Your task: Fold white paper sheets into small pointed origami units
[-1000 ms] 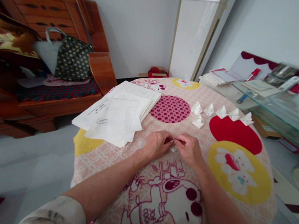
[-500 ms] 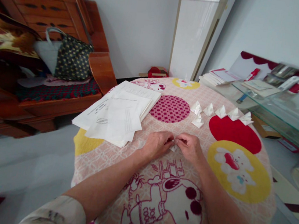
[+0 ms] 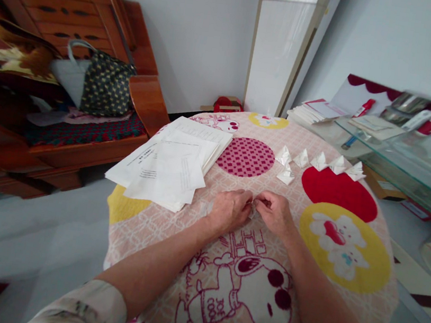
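Note:
Between my fingertips, over the middle of the cloth-covered table (image 3: 173,230), is a small folded piece of white paper (image 3: 252,212), mostly hidden. My left hand (image 3: 230,209) pinches it from the left, and my right hand (image 3: 274,210) pinches it from the right. Beyond my hands several folded paper pieces (image 3: 320,161) with pointed tops stand in a row, with one more paper piece (image 3: 285,175) in front of the row's left end. A pile of printed paper sheets (image 3: 171,163) lies to the left of my hands.
A carved wooden sofa (image 3: 71,18) with a patterned bag (image 3: 108,84) stands at the left. On the right, a glass-topped table (image 3: 404,156) holds papers, a metal pot (image 3: 410,106) and a cup. A white upright appliance (image 3: 277,52) stands at the back.
Both hands stay close together at the folded paper with only slight finger movement. Less of the paper shows below the fingertips now. The row of paper pieces is unchanged.

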`<state>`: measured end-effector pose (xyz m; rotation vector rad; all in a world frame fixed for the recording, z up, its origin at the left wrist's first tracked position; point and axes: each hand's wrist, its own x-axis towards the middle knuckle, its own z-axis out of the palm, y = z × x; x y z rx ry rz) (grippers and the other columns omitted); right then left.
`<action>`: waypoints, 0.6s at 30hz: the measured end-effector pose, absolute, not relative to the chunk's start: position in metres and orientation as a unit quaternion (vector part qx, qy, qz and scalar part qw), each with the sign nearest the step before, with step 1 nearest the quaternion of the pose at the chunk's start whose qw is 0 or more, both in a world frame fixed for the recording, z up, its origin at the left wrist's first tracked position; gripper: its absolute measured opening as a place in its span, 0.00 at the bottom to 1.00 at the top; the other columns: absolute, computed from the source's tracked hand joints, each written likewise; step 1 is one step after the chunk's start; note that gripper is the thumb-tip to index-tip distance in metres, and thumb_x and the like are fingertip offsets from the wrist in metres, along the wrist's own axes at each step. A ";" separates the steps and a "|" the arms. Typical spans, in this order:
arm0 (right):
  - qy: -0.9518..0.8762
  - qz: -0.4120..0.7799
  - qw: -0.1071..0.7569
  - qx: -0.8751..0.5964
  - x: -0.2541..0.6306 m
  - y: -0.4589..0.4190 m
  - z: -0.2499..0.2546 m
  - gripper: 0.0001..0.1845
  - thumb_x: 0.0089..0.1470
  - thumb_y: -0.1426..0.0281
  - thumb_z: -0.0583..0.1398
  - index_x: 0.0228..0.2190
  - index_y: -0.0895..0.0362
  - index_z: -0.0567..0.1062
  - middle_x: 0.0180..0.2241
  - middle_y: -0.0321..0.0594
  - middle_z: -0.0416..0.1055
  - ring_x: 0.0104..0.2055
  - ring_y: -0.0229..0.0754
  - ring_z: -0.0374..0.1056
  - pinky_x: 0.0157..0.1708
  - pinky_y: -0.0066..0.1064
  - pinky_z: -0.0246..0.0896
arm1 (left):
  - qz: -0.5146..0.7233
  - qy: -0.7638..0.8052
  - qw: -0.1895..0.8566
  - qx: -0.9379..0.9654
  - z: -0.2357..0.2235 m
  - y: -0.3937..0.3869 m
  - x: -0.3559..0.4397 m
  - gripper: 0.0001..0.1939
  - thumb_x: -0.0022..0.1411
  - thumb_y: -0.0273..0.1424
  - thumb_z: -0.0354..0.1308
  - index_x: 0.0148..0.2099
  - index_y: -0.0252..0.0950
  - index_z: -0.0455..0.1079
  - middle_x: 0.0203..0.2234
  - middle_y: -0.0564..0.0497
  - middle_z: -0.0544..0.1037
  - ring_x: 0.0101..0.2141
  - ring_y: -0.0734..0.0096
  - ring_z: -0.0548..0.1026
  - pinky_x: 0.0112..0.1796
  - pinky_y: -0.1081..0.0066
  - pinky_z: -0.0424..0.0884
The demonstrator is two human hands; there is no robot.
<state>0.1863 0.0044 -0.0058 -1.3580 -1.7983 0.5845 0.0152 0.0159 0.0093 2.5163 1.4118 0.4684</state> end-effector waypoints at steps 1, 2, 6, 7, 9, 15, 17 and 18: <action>-0.711 0.227 0.398 -0.534 0.186 0.004 -0.006 0.08 0.51 0.74 0.56 0.26 0.57 0.76 0.23 0.37 0.73 0.26 0.40 0.68 0.28 0.29 0.59 | 0.158 0.487 0.108 0.852 0.009 0.016 0.015 0.10 0.66 0.32 0.53 0.43 0.37 0.75 0.34 0.45 0.80 0.33 0.63 0.76 0.31 0.69 0.61; -0.713 0.222 0.400 -0.531 0.187 0.004 -0.006 0.09 0.51 0.75 0.56 0.27 0.57 0.77 0.24 0.38 0.75 0.27 0.40 0.69 0.29 0.29 0.60 | 0.158 0.492 0.107 0.849 0.009 0.016 0.015 0.10 0.65 0.32 0.53 0.43 0.37 0.75 0.34 0.45 0.80 0.33 0.62 0.76 0.31 0.69 0.61; -0.730 0.185 0.398 -0.524 0.188 0.004 -0.004 0.15 0.49 0.80 0.53 0.29 0.58 0.79 0.30 0.43 0.79 0.32 0.42 0.73 0.34 0.30 0.64 | 0.172 0.496 0.112 0.844 0.009 0.016 0.013 0.12 0.66 0.33 0.51 0.41 0.36 0.76 0.33 0.44 0.81 0.32 0.62 0.76 0.30 0.68 0.60; -0.736 0.172 0.391 -0.525 0.188 0.004 -0.003 0.15 0.49 0.80 0.53 0.29 0.58 0.79 0.31 0.44 0.80 0.33 0.43 0.74 0.36 0.31 0.64 | 0.177 0.494 0.113 0.844 0.009 0.017 0.013 0.12 0.66 0.32 0.51 0.40 0.36 0.76 0.33 0.44 0.81 0.32 0.62 0.76 0.30 0.68 0.60; -0.752 0.144 0.366 -0.529 0.187 0.003 -0.002 0.17 0.50 0.81 0.52 0.30 0.58 0.80 0.33 0.45 0.80 0.36 0.45 0.74 0.38 0.32 0.65 | 0.181 0.490 0.114 0.845 0.009 0.017 0.011 0.11 0.66 0.31 0.51 0.40 0.36 0.76 0.33 0.45 0.81 0.32 0.63 0.76 0.31 0.69 0.61; -0.790 0.109 0.316 -0.514 0.184 0.004 -0.002 0.18 0.47 0.83 0.52 0.31 0.59 0.80 0.34 0.48 0.79 0.40 0.47 0.73 0.42 0.35 0.66 | 0.177 0.495 0.100 0.845 0.009 0.014 0.010 0.11 0.65 0.30 0.52 0.40 0.37 0.76 0.32 0.47 0.81 0.32 0.65 0.77 0.33 0.70 0.63; -0.788 0.119 0.319 -0.513 0.184 0.004 -0.003 0.19 0.45 0.83 0.52 0.31 0.59 0.80 0.34 0.48 0.79 0.39 0.47 0.73 0.42 0.35 0.66 | 0.174 0.504 0.110 0.839 0.011 0.014 0.008 0.11 0.65 0.30 0.52 0.40 0.38 0.76 0.31 0.48 0.81 0.32 0.67 0.76 0.33 0.71 0.63; -0.786 0.125 0.322 -0.512 0.184 0.004 -0.003 0.19 0.45 0.84 0.52 0.31 0.58 0.79 0.34 0.47 0.79 0.39 0.47 0.73 0.42 0.35 0.66 | 0.174 0.511 0.119 0.834 0.012 0.014 0.007 0.10 0.64 0.30 0.53 0.39 0.38 0.76 0.31 0.48 0.81 0.32 0.68 0.76 0.33 0.71 0.63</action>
